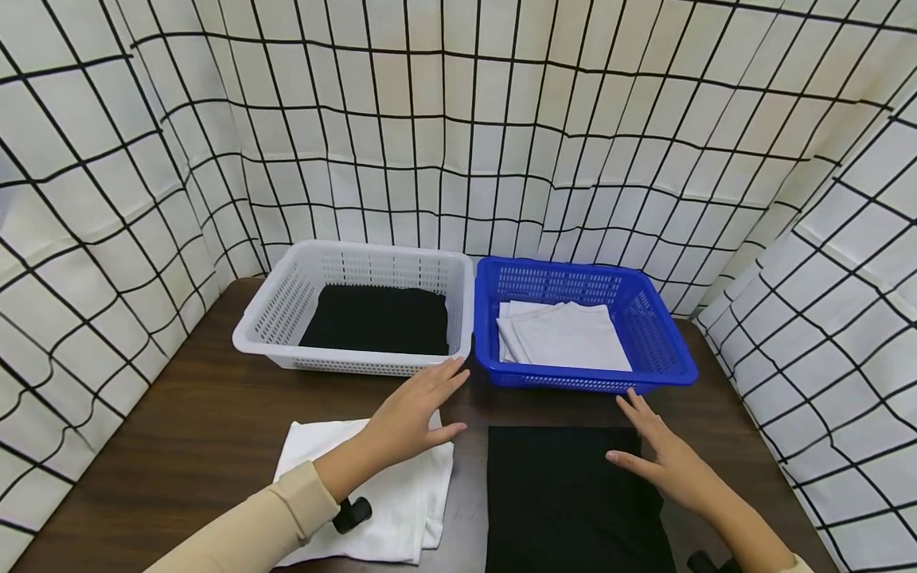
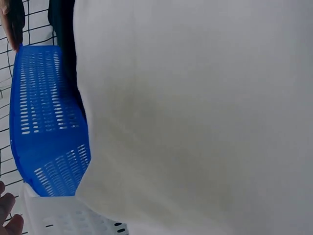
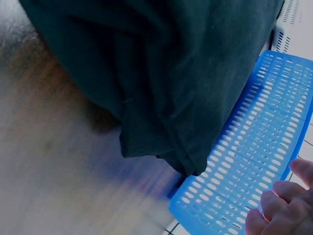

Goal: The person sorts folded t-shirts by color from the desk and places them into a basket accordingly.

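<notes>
My left hand (image 1: 404,418) hovers over the upper edge of a folded white cloth (image 1: 387,509), fingers straight and thumb apart, holding nothing. To the right, my right hand (image 1: 669,458) is spread over the upper right corner of a black cloth (image 1: 566,497) lying flat. In the left wrist view the white cloth (image 2: 195,117) fills most of the picture, with my left fingertips (image 2: 11,223) at the lower left edge. The right wrist view shows the dark cloth (image 3: 161,73) with folds at its corner, and my right fingers (image 3: 274,203) near the blue basket.
Behind the cloths stand a white basket (image 1: 358,362) with folded black cloth (image 1: 380,318) in it and a blue basket (image 1: 573,380) holding folded white cloths (image 1: 569,338), side by side on the brown table (image 1: 193,422). A white, black-gridded curtain (image 1: 458,135) surrounds the table's back and sides.
</notes>
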A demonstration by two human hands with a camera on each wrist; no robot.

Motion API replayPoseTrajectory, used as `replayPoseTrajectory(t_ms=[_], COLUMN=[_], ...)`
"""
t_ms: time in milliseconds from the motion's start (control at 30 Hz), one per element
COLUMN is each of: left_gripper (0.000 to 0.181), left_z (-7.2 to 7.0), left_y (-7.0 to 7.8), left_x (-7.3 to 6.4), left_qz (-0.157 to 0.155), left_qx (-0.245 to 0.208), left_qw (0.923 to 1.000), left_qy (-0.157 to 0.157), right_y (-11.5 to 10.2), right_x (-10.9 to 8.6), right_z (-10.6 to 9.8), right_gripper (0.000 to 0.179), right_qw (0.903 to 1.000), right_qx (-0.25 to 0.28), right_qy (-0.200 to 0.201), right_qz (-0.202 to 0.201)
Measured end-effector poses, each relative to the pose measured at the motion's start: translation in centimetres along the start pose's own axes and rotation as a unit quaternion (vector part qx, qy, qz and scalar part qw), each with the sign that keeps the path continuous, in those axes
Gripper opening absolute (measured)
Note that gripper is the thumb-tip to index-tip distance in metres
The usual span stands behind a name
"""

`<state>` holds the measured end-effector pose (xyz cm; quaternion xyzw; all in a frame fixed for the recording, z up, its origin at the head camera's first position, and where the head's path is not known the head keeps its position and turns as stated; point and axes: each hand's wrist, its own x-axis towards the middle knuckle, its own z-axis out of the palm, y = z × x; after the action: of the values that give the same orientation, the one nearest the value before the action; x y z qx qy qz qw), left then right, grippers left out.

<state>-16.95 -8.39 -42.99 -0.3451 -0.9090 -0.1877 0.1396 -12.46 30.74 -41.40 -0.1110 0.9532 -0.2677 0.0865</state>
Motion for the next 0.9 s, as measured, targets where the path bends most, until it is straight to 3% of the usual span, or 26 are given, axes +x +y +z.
replayPoseTrajectory(t_ms=[267,600,900], left_gripper=[0.073,0.077,0.079], left_z=[0.8,1.8,2.8], left_y=[0.7,1.4,1.8], left_x=[-0.7,-1.1,-1.3], left_qz=[-0.036,-0.086,-0.122], left_qx=[-0.057,-0.143,-0.178], left_qw=[0.9972,0.9839,0.9734], left_qy=[-0.031,-0.065,-0.078], right_y=[1.1,2.7,3.6], right_x=[-0.2,-0.2,-0.5], right_z=[0.2,0.8,1.9], right_gripper=[0.087,0.09,0.092], right_qw=[0.9987,0.9899,0.9858], right_qx=[0.013,0.043,0.071], right_qy=[-0.03,-0.081,-0.094], right_qz=[0.04,0.108,0.12])
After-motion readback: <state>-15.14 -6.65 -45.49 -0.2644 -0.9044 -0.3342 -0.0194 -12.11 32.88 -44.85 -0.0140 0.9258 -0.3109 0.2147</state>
